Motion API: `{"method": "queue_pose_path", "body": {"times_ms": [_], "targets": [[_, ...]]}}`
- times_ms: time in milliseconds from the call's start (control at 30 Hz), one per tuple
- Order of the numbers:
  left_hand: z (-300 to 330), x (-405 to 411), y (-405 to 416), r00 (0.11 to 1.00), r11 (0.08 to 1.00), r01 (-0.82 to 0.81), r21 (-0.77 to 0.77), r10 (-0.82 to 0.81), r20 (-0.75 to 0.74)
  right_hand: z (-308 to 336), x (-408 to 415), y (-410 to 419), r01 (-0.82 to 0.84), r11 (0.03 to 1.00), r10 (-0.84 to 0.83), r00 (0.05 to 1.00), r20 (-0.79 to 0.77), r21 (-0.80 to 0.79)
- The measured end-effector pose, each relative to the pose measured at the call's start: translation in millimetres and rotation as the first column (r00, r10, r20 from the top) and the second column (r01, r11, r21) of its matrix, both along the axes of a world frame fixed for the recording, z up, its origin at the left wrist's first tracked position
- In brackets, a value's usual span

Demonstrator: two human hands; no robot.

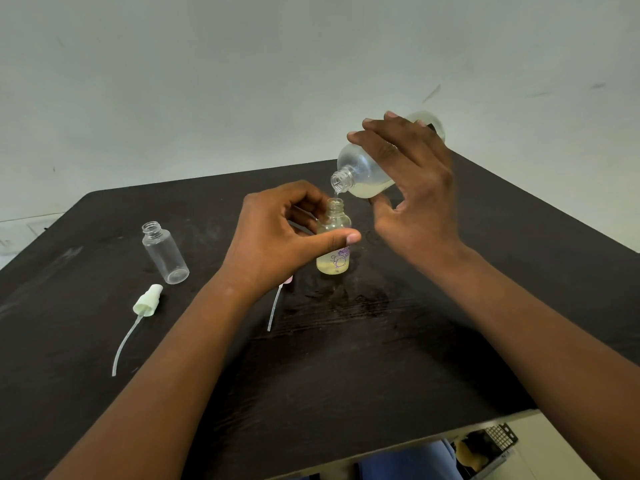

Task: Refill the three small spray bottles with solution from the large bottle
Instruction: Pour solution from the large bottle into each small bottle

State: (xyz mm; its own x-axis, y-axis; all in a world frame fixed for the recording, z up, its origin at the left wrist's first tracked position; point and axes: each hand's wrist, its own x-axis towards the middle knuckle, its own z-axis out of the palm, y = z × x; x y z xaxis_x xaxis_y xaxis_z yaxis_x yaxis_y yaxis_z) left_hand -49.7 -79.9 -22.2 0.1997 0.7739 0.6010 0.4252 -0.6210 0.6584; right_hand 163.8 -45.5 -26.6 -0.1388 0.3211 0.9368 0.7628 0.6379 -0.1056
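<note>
My right hand [412,188] grips the large clear bottle [360,171], tilted mouth-down to the left, with pale yellow solution pooled in its lower side. A thin stream drops from its mouth into a small uncapped spray bottle [334,251] with a purple print, standing upright and partly filled with yellowish liquid. My left hand [280,237] holds that small bottle between curled fingers and thumb. A second small bottle [165,252], clear and empty, stands uncapped at the left. Only two small bottles are in view.
On the dark wooden table [346,358] a white spray head with its dip tube [143,310] lies left of my forearm. A pink spray head with tube [277,303] lies partly under my left wrist. Wet patches show near the filled bottle. The table's front edge is at lower right.
</note>
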Motion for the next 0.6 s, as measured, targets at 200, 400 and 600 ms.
{"method": "queue_pose_path", "body": {"times_ms": [200,400,600], "targets": [[0.4,-0.4,-0.1,1.0,1.0,-0.004,-0.005,0.004,-0.002,-0.1,-0.6,-0.2,0.0,1.0,0.0,1.0,0.007,0.002],[0.0,-0.5,0.2,1.0,1.0,-0.003,0.0,0.003,-0.005,-0.1,-0.7,0.0,0.001,1.0,-0.001,1.0,0.003,0.013],[0.1,-0.2,0.1,1.0,1.0,-0.004,0.005,0.004,-0.007,0.2,0.0,-0.3,0.001,1.0,-0.001,1.0,0.007,0.015]]}}
